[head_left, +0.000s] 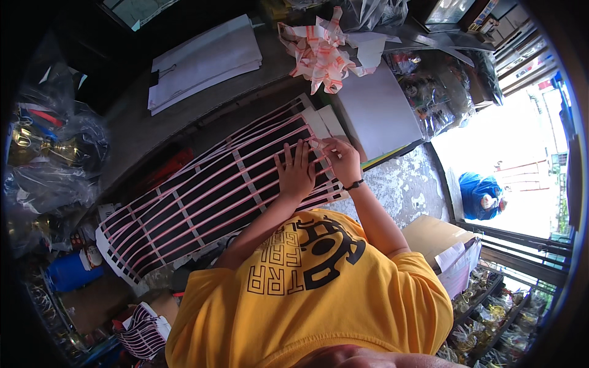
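A long sheet (211, 202) lies slantwise in front of me, with black panels divided by pink-edged white strips and grey cross bands. My left hand (297, 173) rests flat on it, fingers spread, toward its right end. Close by, my right hand (342, 161) is at the sheet's right end, thumb and fingers pinched together. A small pale strip (316, 144) shows at those fingertips; how much of it is held is hidden. Under the upper edge of this sheet, more striped layers (270, 116) show.
Crumpled white-and-orange paper strips (325, 55) lie beyond the sheet. White papers (205, 64) with a black clip are at the far left, a white board (377, 110) at the right. Plastic-wrapped goods (55, 147) crowd the left side. A cardboard box (435, 239) stands by my right elbow.
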`<state>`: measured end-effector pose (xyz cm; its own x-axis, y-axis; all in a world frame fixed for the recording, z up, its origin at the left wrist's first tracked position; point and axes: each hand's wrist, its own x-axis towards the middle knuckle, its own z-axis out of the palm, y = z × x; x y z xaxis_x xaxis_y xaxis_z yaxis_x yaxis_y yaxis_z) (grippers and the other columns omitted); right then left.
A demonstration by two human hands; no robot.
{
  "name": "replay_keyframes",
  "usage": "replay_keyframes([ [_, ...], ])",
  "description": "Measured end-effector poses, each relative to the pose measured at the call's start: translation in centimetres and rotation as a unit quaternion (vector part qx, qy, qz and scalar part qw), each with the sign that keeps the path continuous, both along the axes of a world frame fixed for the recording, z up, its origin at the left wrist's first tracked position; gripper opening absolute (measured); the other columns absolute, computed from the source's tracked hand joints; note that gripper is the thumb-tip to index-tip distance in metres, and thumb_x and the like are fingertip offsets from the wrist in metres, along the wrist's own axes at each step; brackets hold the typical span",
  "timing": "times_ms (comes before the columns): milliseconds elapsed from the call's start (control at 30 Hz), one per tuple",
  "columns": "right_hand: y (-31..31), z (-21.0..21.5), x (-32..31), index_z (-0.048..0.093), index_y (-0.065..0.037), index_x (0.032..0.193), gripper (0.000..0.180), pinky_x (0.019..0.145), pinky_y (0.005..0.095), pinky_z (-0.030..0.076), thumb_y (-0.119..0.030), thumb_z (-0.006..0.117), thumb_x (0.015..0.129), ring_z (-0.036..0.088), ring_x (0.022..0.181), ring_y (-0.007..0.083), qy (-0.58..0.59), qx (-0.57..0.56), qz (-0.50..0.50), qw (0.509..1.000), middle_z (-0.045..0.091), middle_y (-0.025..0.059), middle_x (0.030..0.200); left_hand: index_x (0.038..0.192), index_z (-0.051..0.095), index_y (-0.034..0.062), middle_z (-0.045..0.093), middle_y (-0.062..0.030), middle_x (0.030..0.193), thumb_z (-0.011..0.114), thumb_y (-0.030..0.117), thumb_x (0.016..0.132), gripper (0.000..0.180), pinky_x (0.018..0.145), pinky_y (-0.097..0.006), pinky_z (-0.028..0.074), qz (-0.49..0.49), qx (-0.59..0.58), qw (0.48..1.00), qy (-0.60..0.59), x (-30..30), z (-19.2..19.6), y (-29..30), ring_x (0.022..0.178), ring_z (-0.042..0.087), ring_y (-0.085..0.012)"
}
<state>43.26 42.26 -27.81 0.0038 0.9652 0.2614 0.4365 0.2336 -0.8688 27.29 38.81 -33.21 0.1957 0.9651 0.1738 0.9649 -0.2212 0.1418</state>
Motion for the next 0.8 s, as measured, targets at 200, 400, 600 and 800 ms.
replay_keyframes([
  [200,-0.5,-0.6,0.2,0.065,-0.003,0.087,0.009,0.070,0.0304,0.051,0.003,0.067,0.081,0.066,0.079,0.0226,0.004,-0.018,-0.028,0.999,0.071,0.0075,0.091,0.150,0.034,0.0084,0.028,-0.0084,0.159,0.038,0.038,0.098,0.059,0.112,-0.066,0.017,0.001,0.007,1.000,-0.003,0.0,0.4,0.0,0.144,0.024,-0.0409],
  [400,-1.6,1.1,1.1,0.065,-0.004,0.085,0.008,0.069,0.0310,0.051,0.003,0.066,0.082,0.063,0.074,0.0217,-0.042,0.027,-0.054,0.997,0.069,0.0077,0.086,0.150,0.035,0.0089,0.028,-0.0082,0.159,0.038,0.038,0.098,0.059,0.113,-0.066,0.014,0.002,0.002,1.000,0.004,0.1,0.3,0.1,0.145,0.024,-0.0407],
  [600,-4.3,3.7,2.8,0.065,-0.006,0.083,0.011,0.071,0.0360,0.050,0.004,0.064,0.080,0.063,0.078,0.0283,-0.052,0.006,-0.050,0.997,0.069,0.0075,0.084,0.148,0.039,0.0089,0.030,-0.0078,0.158,0.038,0.037,0.098,0.057,0.113,-0.065,0.013,0.000,0.038,0.999,-0.003,0.1,-0.3,0.1,0.144,0.026,-0.0408],
  [800,-6.0,3.6,2.6,0.066,-0.005,0.083,0.011,0.069,0.0331,0.051,0.005,0.067,0.078,0.063,0.075,0.0236,-0.014,-0.017,-0.076,0.997,0.069,0.0064,0.083,0.149,0.037,0.0089,0.030,-0.0075,0.158,0.038,0.037,0.099,0.058,0.114,-0.065,0.013,0.001,0.033,0.999,-0.008,0.0,-0.5,0.1,0.145,0.024,-0.0407],
])
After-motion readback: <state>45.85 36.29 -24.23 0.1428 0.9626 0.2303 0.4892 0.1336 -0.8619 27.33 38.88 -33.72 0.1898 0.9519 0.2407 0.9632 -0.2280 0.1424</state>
